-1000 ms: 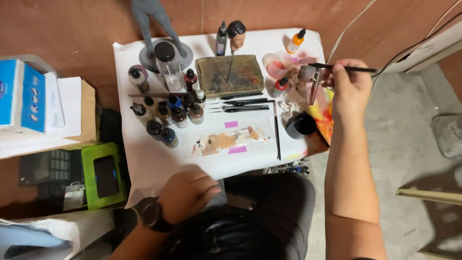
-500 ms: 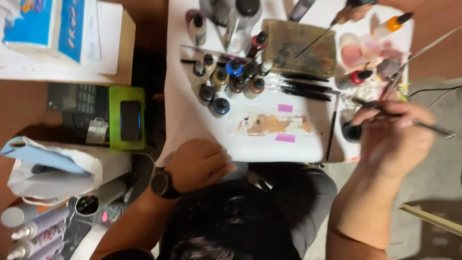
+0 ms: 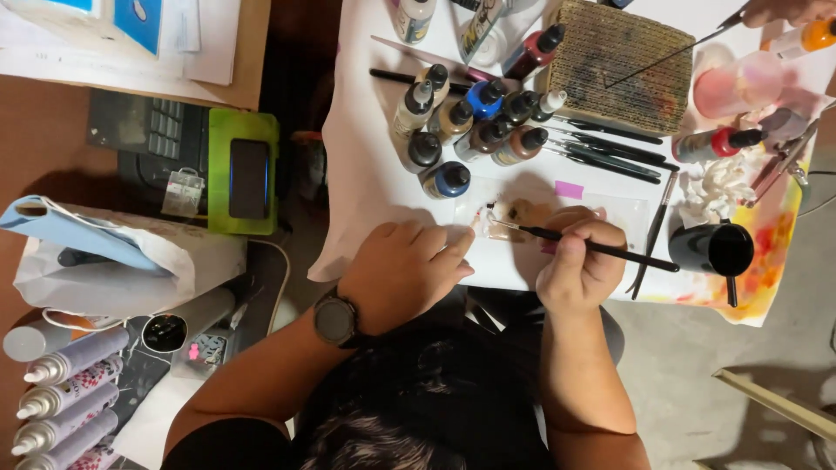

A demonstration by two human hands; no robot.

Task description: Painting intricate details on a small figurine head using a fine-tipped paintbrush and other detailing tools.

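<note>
My right hand (image 3: 579, 261) is closed on a thin black paintbrush (image 3: 610, 248). The brush tip rests on a small tan and brown painted piece (image 3: 514, 218), which lies on a clear sheet on the white paper (image 3: 366, 174). My left hand (image 3: 401, 274), with a dark watch on the wrist, lies on the paper just left of the piece. Its fingertips are at the sheet's edge and it holds nothing. A pink tape strip (image 3: 569, 189) sits just above the piece.
Several small paint bottles (image 3: 470, 122) stand behind the piece, beside a stained woven pad (image 3: 623, 65) and spare brushes (image 3: 610, 152). A black cup (image 3: 723, 248) stands at right. A green device (image 3: 244, 170), a white bag (image 3: 113, 261) and tubes (image 3: 61, 392) lie at left. Another hand (image 3: 784, 10) shows at the top right.
My right hand has brought the brush left and down onto the painted piece. My left hand has moved up onto the paper beside it. The view has moved closer.
</note>
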